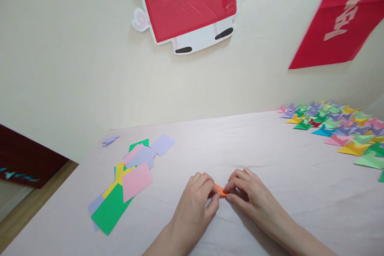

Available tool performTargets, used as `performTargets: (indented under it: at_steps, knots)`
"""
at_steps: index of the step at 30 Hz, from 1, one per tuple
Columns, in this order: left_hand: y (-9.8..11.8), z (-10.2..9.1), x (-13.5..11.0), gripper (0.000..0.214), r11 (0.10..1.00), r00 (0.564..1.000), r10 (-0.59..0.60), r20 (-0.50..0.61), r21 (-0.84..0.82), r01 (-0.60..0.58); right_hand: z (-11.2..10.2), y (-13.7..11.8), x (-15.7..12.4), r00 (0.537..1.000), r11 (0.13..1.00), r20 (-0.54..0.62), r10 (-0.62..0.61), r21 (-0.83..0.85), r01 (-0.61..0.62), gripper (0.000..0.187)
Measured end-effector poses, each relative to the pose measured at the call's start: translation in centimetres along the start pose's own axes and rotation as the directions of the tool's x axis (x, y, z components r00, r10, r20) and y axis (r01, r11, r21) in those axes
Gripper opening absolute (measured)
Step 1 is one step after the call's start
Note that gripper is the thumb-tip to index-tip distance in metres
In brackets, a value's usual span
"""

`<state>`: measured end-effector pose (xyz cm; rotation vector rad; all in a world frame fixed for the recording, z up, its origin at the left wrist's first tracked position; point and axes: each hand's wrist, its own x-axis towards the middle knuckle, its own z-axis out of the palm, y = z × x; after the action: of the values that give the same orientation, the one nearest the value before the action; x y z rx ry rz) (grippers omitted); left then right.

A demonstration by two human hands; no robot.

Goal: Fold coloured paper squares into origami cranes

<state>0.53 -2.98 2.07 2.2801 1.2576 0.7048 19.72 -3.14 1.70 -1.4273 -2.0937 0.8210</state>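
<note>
A small piece of folded orange paper (220,190) is held just above or on the pale cloth, near the front middle. My left hand (198,196) pinches its left end between thumb and fingers, hiding that part. At the paper's right end, the thumb and fingertips of my right hand (247,190) are closed on it. Only a short orange strip shows between the two hands, so its full folded shape cannot be made out.
Loose sheets of coloured paper (109,210) overlap on the left, with a small lilac folded piece (109,141) behind them. Many folded paper figures (354,148) stand in rows at the right. A wall with red posters (189,2) rises behind the cloth-covered surface (216,144).
</note>
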Motion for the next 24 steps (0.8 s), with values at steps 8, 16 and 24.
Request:
performTargets:
  at_steps: [8,16,24]
  knots:
    - [0.0,0.6,0.2,0.018,0.994,0.997,-0.073,-0.009,0.086,0.074,0.4,-0.1,0.4,1.0,0.999,-0.005,0.021,-0.04,-0.021,0.013]
    - [-0.1,0.9,0.4,0.016,0.983,0.995,-0.087,0.04,0.164,0.08,0.8,-0.7,0.5,0.999,0.989,-0.035,0.013,-0.148,-0.018,0.015]
    - [0.2,1.1,0.6,0.014,0.971,0.991,-0.115,0.062,0.22,0.099,1.1,-0.3,0.7,0.997,0.979,-0.073,-0.024,-0.204,0.009,0.014]
